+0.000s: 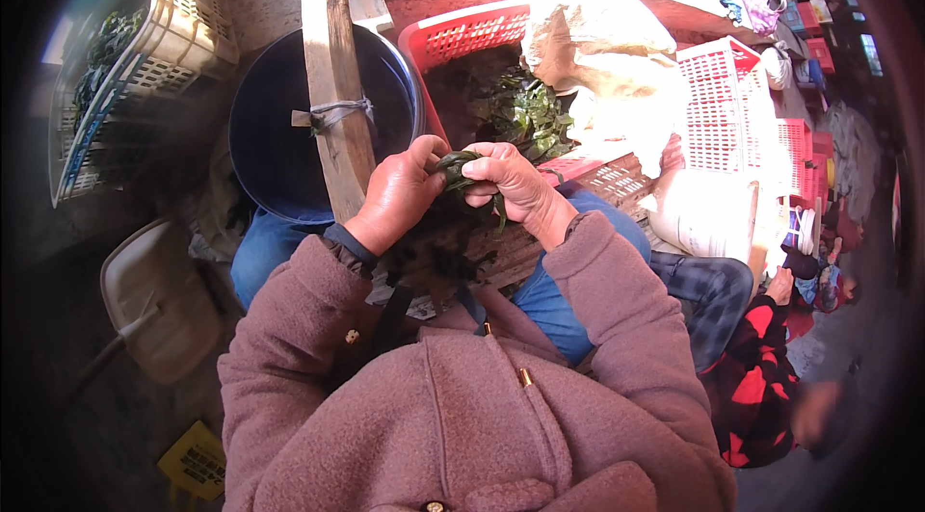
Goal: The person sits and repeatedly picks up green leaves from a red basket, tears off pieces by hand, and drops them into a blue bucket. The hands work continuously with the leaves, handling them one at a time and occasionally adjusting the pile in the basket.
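Observation:
Close together above my lap, both hands grip one small bunch of dark green leaves [455, 165]. My left hand [403, 189] is closed on the bunch's left end, fingers curled toward the leaves. On the other end, my right hand [513, 186] pinches it between thumb and fingers, and a leaf tip hangs below. Just beyond the hands, a red plastic crate [464, 35] holds a heap of similar green leaves [530, 115]. To the left of my hands stands a dark blue bucket [265, 117] with a wooden plank [332, 78] across it, tied round with a strip of cloth.
A pale crate [183, 21] with dark leaves stands at the far left, above a dustpan [159, 300]. A pale sack [597, 50] and a red-and-white crate [718, 107] are at the right. Another person in a red-and-black patterned top [756, 377] sits close on my right.

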`<act>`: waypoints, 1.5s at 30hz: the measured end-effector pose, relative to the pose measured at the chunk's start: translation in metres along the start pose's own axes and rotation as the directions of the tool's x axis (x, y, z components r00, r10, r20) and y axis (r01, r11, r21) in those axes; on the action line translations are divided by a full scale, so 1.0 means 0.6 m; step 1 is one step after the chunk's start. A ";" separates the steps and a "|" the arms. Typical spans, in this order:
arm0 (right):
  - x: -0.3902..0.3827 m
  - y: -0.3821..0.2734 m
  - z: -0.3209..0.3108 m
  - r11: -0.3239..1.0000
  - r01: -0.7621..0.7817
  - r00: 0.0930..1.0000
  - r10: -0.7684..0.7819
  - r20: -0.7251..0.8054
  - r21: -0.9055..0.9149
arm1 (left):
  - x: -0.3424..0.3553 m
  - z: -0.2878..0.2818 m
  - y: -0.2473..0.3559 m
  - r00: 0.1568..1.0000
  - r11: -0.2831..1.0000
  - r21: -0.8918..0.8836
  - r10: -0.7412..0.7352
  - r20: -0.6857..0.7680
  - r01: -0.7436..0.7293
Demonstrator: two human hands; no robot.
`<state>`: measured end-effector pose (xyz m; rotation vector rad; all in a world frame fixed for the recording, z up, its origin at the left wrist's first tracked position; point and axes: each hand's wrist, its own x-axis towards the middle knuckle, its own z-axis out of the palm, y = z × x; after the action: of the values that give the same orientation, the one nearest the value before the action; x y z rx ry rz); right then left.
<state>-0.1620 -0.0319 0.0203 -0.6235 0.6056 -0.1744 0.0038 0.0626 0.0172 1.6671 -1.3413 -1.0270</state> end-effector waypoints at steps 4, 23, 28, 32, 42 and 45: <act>0.000 0.002 0.001 0.988 -0.020 1.000 0.019 0.004 0.153 | -0.004 -0.009 0.004 0.933 0.928 0.195 0.341 -0.115 -0.316; -0.020 -0.031 -0.049 0.896 0.221 0.936 -0.305 -0.173 -0.386 | -0.012 -0.104 0.036 0.992 0.877 -0.468 0.067 -0.106 -0.109; -0.013 -0.030 -0.011 0.708 0.214 0.944 -0.327 -0.044 -0.673 | -0.009 -0.074 0.047 0.962 0.964 -0.101 0.227 -0.154 -0.244; -0.004 -0.022 0.010 0.717 0.177 0.978 -0.205 0.039 -0.674 | -0.006 -0.035 0.044 0.982 0.986 -0.074 0.159 0.103 -0.152; -0.029 -0.044 0.010 0.573 0.204 0.959 -0.278 0.046 -0.794 | -0.038 -0.037 -0.003 0.946 0.937 0.176 0.271 0.179 -0.302; -0.028 -0.047 0.000 0.592 0.195 0.956 -0.294 0.015 -0.782 | -0.040 -0.036 -0.003 0.960 0.974 0.081 0.189 0.206 -0.209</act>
<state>-0.1750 -0.0491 0.0451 -1.5758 0.7004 -0.2060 0.0213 0.0881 0.0273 1.4948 -1.6804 -1.0396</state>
